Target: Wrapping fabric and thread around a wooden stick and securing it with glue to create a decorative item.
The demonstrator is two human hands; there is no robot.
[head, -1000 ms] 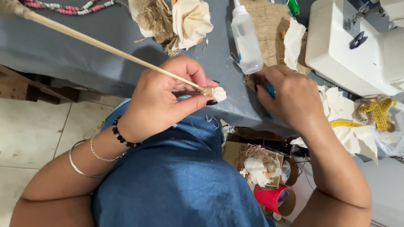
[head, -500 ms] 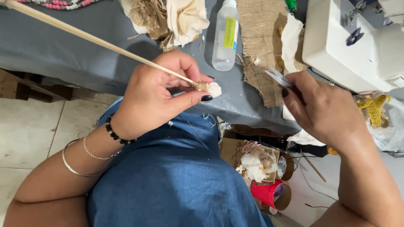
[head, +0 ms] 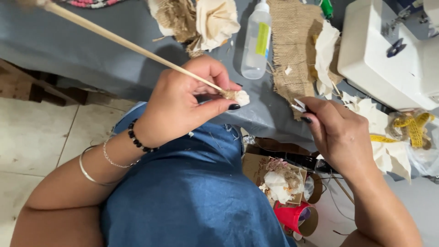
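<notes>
My left hand (head: 183,103) grips a long thin wooden stick (head: 123,43) near its lower end, where a small cream fabric bud (head: 240,97) is pinched between thumb and fingers. The stick runs up to the far left over the grey table (head: 68,50). My right hand (head: 338,132) is off to the right of the bud, thumb and fingers closed on a small pale scrap (head: 299,105) by the burlap strip (head: 292,45).
A clear glue bottle (head: 256,39) lies on the table beside cream fabric flowers (head: 215,20). A white sewing machine (head: 388,50) stands at the right, a yellow measuring tape (head: 411,126) below it. Under the table sit a cardboard box of scraps (head: 279,180) and a red cup (head: 292,217).
My right hand has drawn back from the table edge toward the right with a small scrap in its fingers. My left hand keeps the stick and bud in the same grip.
</notes>
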